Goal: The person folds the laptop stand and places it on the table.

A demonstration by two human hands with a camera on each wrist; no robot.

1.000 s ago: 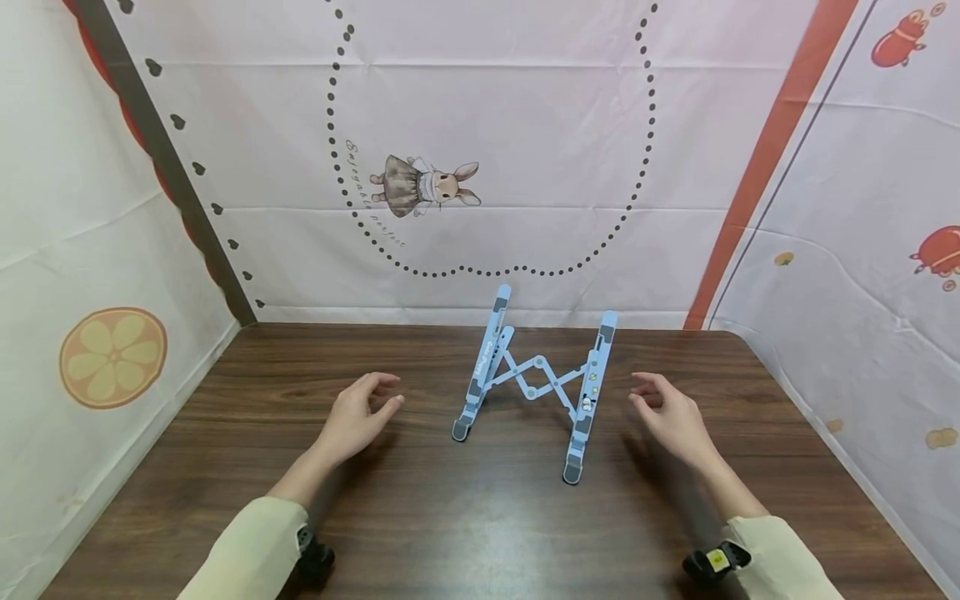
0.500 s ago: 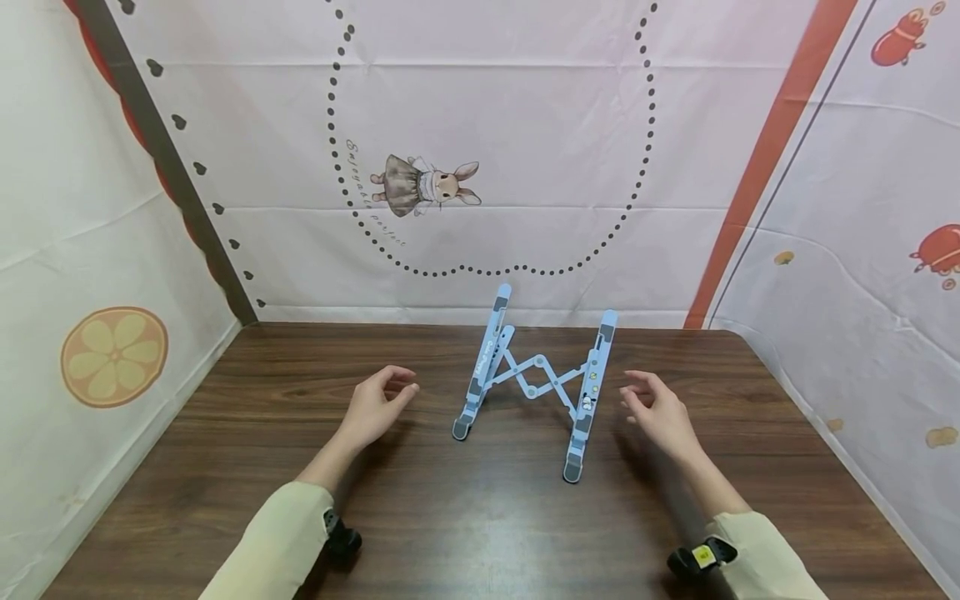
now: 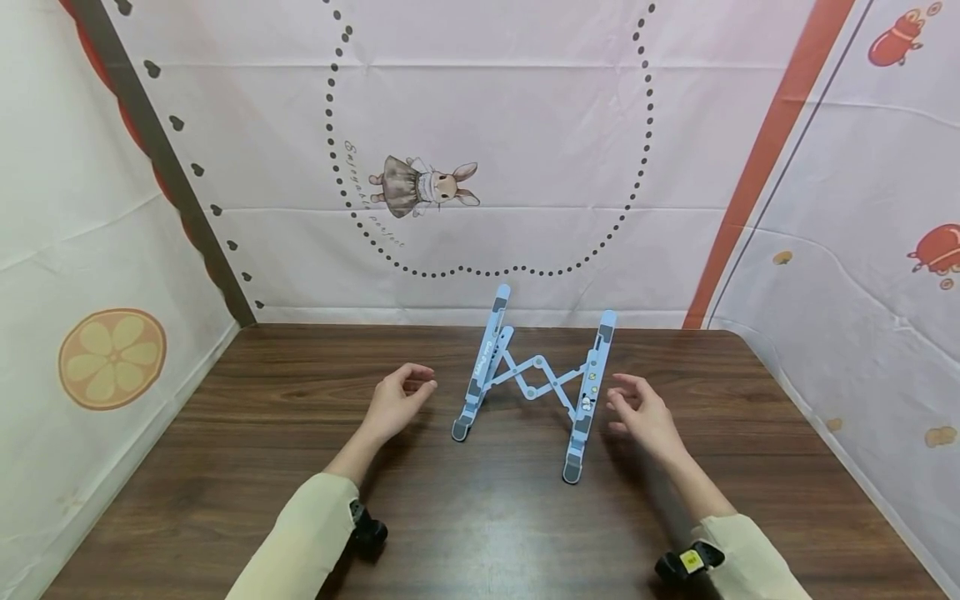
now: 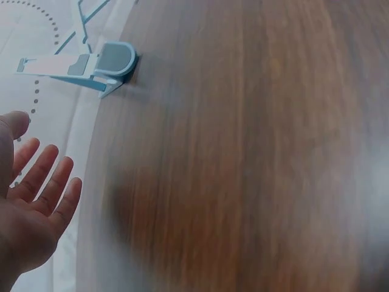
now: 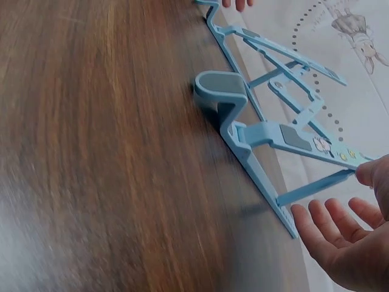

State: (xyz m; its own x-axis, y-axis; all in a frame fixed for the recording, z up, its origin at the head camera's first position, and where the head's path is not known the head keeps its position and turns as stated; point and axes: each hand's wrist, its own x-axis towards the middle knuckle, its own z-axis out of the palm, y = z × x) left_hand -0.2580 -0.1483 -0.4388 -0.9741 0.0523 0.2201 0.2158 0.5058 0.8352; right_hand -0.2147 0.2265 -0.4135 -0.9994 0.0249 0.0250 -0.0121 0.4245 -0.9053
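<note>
A light blue folding laptop stand (image 3: 588, 392) stands unfolded on the table, its two long arms joined by criss-cross links. Grey pads sit on its front hooks, and small cartoon stickers mark the right arm. To its left, my left hand (image 3: 399, 402) hovers with relaxed, slightly bent fingers, a short gap from the stand. My right hand (image 3: 647, 417) is close beside the right arm, thumb and fingers apart and holding nothing. In the right wrist view, the fingers (image 5: 331, 228) show right by the stand's rear strut. The left wrist view has the empty left palm (image 4: 30, 228) facing the stand.
The dark wood-grain table (image 3: 480, 525) reaches back to a white printed cloth (image 3: 525, 133) hung behind it. More cloth hangs at the left and right sides. A black wrist camera (image 3: 369, 533) is strapped over the left sleeve, another (image 3: 678, 567) over the right.
Both hands have moved inward toward the stand, the left one rightward and the right one leftward. The stand has stayed in place.
</note>
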